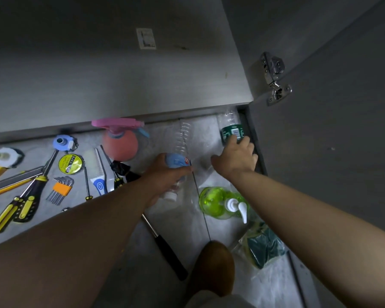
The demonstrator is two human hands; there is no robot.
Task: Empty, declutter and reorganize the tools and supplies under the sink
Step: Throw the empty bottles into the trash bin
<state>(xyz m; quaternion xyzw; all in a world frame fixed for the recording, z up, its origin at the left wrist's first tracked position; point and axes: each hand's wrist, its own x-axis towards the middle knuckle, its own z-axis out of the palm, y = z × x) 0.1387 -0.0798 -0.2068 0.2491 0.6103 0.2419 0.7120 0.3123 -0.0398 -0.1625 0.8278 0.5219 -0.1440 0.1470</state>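
Two clear plastic bottles are in a person's grasp on the pale floor (180,227) at the foot of a grey cabinet (120,81). The left hand (165,172) has its fingers curled round the blue-labelled bottle (183,141), which lies pointing toward the cabinet's base. The right hand (236,158) clamps its fingers over the green-labelled bottle (231,130), at the floor's far right edge beside the open cabinet door (331,152). A green pump bottle (213,201) sits just beside the right forearm, near a bag of green sponges (262,247). Along the floor's left side lie a pink-topped spray bottle (120,145), a yellow tape roll (69,163), hex keys (61,188) and yellow-handled screwdrivers (25,201).
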